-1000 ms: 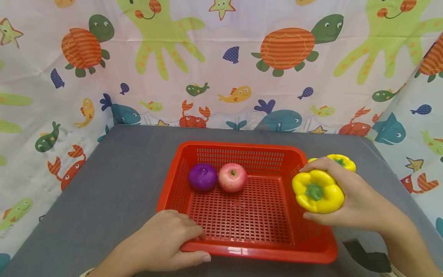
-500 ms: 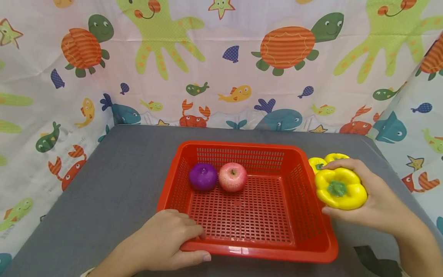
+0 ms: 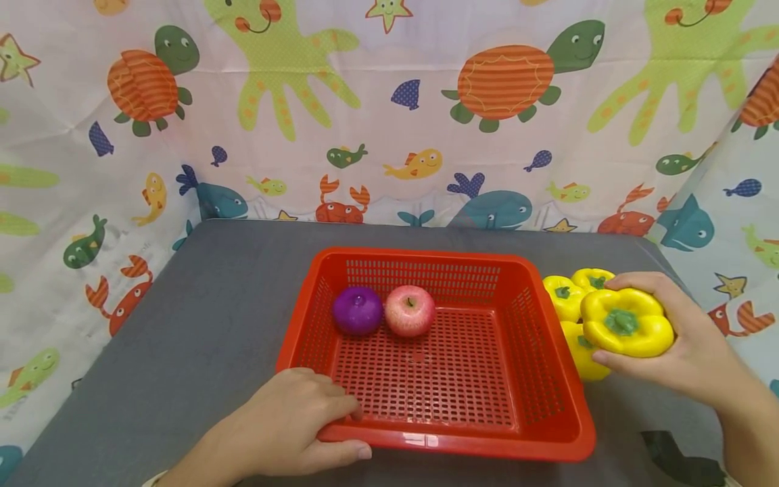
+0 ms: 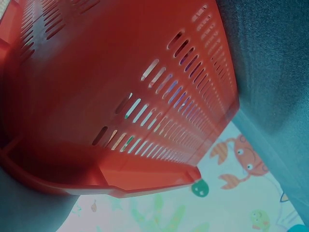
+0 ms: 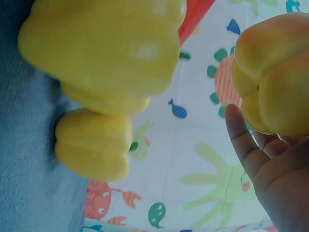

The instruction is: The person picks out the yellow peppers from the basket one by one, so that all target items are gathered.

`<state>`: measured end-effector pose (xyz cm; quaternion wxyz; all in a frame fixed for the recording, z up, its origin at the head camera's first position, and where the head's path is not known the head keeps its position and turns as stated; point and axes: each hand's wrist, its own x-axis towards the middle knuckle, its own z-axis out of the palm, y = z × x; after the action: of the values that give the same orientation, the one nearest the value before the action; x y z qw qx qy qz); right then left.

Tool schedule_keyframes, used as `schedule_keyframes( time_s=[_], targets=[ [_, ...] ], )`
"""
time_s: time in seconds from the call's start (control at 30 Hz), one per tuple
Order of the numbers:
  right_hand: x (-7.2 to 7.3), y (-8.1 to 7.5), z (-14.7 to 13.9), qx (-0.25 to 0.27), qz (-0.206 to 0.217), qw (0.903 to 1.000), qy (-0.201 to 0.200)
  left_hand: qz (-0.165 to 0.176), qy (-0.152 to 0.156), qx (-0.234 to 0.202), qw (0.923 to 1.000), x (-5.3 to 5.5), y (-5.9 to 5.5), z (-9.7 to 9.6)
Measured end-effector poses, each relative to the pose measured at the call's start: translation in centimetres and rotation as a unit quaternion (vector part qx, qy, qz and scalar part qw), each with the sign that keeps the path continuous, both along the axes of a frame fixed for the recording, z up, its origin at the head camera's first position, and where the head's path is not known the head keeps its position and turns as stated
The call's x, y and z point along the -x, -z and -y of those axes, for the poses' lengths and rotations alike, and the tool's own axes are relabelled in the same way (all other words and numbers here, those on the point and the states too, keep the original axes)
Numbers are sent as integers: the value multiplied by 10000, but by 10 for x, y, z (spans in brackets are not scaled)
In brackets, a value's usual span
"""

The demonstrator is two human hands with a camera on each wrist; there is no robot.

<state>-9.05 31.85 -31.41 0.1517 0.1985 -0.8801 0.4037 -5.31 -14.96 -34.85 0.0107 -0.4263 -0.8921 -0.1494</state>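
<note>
My right hand [image 3: 681, 331] holds a yellow bell pepper [image 3: 627, 323] in the air just right of the red plastic basket [image 3: 456, 443]. Its green stem faces the head camera; in the right wrist view the underside of the held bell pepper [image 5: 280, 77] shows above the fingers. On the basket's near left corner rests my left hand [image 3: 286, 426], fingers curled over the rim and thumb outside. Inside the basket, a purple round onion-like vegetable [image 3: 358, 311] sits beside a pink-red apple [image 3: 410, 311].
Several yellow bell peppers stand against the basket's right side: one nearer [image 3: 584, 352], one behind it [image 3: 562, 297], another pepper [image 3: 592, 277] at the back. A grey cloth [image 3: 231, 291] covers the table. A patterned curtain [image 3: 389, 122] encloses the back and sides.
My right hand has moved right with the bell pepper, from over the basket's right rim to beyond it. A nearer bell pepper beside the basket has come into view. My left hand stays put.
</note>
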Motion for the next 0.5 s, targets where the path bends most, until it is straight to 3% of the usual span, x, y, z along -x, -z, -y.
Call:
schedule_keyframes(
  time_s=[0.33,0.5],
  targets=[
    [3,12,-24,-379,286,9933,1057,15,-5,25,10000,0,1,0],
    [7,16,-34,-370,262,9912,1245,-66,6,4,10000,0,1,0]
  ],
)
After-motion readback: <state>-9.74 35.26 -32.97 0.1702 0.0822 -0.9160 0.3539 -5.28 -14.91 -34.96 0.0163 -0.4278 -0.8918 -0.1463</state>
